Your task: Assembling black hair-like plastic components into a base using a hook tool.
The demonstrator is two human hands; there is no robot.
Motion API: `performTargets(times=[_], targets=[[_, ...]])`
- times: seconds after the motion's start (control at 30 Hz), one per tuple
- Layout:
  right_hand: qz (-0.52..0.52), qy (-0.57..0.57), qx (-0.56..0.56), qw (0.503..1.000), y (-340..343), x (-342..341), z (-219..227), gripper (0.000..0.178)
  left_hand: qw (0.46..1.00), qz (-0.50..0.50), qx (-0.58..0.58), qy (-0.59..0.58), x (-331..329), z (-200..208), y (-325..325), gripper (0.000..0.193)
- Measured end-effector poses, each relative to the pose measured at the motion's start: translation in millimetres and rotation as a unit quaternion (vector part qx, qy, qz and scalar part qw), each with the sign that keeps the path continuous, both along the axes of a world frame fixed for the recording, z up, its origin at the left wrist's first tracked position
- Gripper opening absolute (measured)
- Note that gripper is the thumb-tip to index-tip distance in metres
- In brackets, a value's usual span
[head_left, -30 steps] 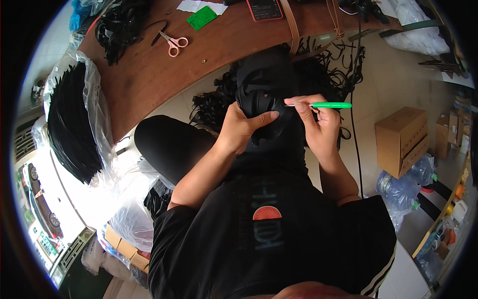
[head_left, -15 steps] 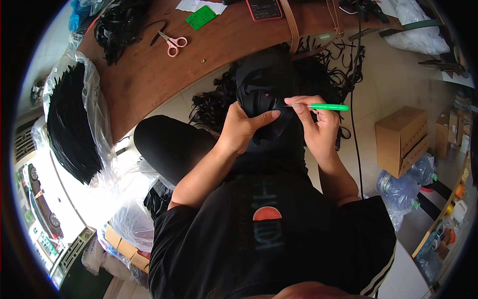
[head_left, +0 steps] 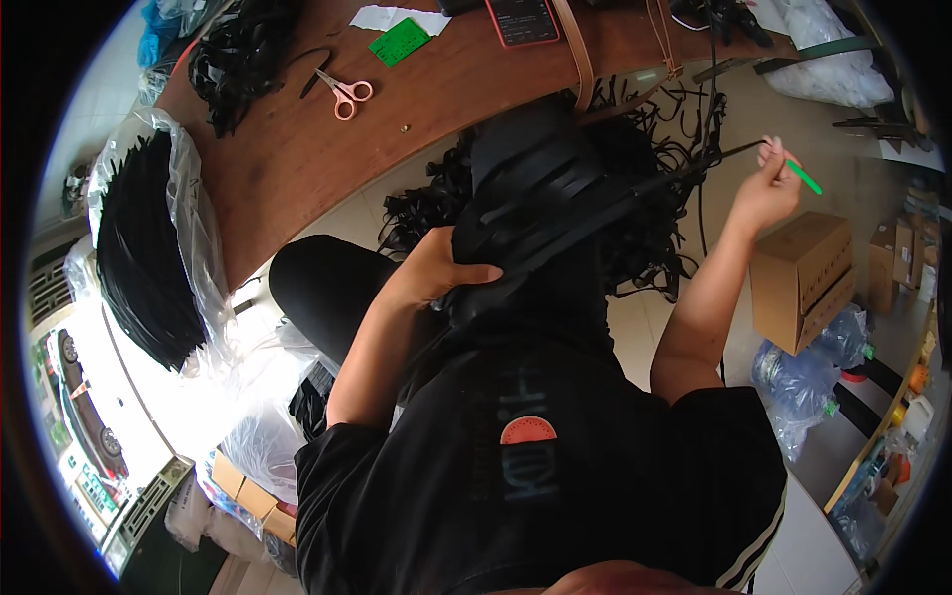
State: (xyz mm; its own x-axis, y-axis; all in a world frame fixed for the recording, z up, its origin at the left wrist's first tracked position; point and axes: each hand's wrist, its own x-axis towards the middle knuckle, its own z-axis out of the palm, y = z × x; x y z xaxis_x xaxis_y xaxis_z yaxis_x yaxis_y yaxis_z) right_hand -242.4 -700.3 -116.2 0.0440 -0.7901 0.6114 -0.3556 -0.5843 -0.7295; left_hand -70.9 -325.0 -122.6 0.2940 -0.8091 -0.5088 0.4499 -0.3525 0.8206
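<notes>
My left hand (head_left: 436, 270) is closed on the near left edge of a black woven strap piece (head_left: 531, 174) on my lap, thumb lying on top. Out to the right, my right hand (head_left: 769, 193) is raised, its fingertips pinching the end of a black strip (head_left: 684, 174). That strip runs taut from the woven piece up to those fingers. The same hand also keeps hold of a green-handled awl (head_left: 804, 177), whose handle sticks out to the right; its thin metal tip is hidden by the fingers.
Pink-handled scissors (head_left: 347, 95), a green card (head_left: 400, 42) and a phone (head_left: 523, 22) lie on the curved brown table (head_left: 436, 94). Bundled black strips (head_left: 149, 253) hang at the left in clear plastic. A cardboard box (head_left: 801, 281) stands right, near loose strips (head_left: 654, 129).
My right hand has swung up and right, away from the woven piece, drawing a strip out taut. The awl now points another way. My left hand has shifted slightly left and nearer.
</notes>
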Motion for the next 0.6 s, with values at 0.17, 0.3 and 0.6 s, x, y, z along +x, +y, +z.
performTargets(times=[0.17,0.3,0.6], targets=[[-0.047,0.0,-0.042,0.998,-37.0,-7.9,-2.2,0.024,0.988,-0.112,0.082,-0.069,20.0,-52.6,37.9,0.053],[0.103,-0.016,0.062,0.993,-31.1,-3.9,-8.6,0.023,0.994,-0.057,0.087,-0.017,20.8,-50.3,45.1,0.059],[0.461,0.082,0.122,0.875,143.0,22.1,-2.5,0.013,0.992,-0.058,-0.092,-0.064,37.1,9.7,60.3,0.068]])
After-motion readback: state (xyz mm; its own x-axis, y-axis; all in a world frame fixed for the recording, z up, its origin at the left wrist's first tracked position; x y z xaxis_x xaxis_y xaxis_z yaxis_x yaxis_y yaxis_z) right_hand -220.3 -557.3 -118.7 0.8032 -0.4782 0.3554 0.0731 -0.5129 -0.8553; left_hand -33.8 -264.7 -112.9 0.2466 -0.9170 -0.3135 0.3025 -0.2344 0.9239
